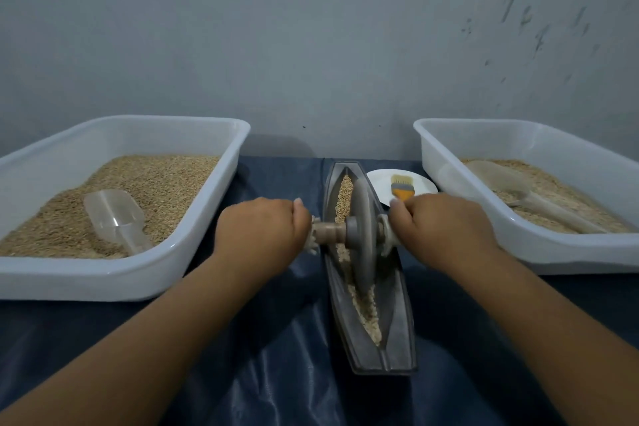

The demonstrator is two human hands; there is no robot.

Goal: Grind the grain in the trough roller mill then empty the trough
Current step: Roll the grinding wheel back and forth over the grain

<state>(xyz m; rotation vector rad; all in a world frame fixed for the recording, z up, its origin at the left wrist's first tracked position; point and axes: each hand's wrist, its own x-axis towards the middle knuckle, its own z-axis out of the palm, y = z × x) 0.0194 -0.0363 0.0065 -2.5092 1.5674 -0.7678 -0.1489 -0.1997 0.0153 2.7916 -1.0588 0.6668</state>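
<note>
2 hands, left hand (262, 228) and right hand (446, 225), clamp the axle handles (330, 230); the stiff, heavy-looking wheel (363, 228) rides mid-trough (397, 339) over loose grain (366, 311).

Single head-worn view, forward and down, close above the table (283, 356), toward the wall (311, 45).

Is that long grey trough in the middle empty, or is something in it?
Not empty: tan grain lies along the trough channel, before and behind the wheel.
</note>
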